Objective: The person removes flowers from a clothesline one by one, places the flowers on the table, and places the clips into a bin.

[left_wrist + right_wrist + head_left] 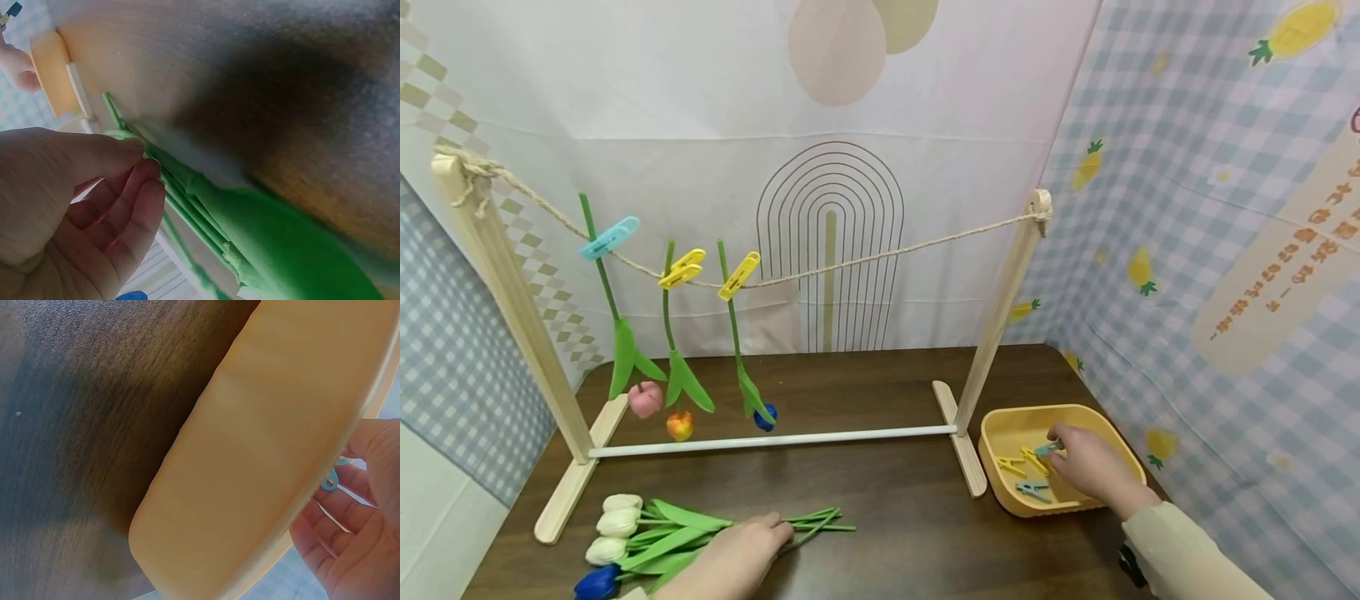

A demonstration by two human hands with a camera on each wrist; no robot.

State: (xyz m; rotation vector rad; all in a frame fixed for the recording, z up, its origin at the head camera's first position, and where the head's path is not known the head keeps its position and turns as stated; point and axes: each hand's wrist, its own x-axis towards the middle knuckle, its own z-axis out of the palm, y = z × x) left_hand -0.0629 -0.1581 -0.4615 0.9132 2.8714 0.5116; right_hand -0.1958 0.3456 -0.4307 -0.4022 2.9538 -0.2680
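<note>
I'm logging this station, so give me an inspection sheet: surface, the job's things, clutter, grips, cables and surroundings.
Surface: dark wood-grain table.
Job's things: a pink flower, an orange-yellow flower and a hanging blue flower dangle head-down from the rope of a wooden frame, pinned by a light-blue clothespin and yellow clothespins; three white flowers and a second blue flower lie on the table; a yellow basket holds more clothespins.
Clutter: nothing seen.
Grips: left grip pinches green stems; right grip holds a bluish clothespin at the basket.
Cables: nothing seen.
Surroundings: pale printed cloth behind, blue-checked cloth at both sides.
</note>
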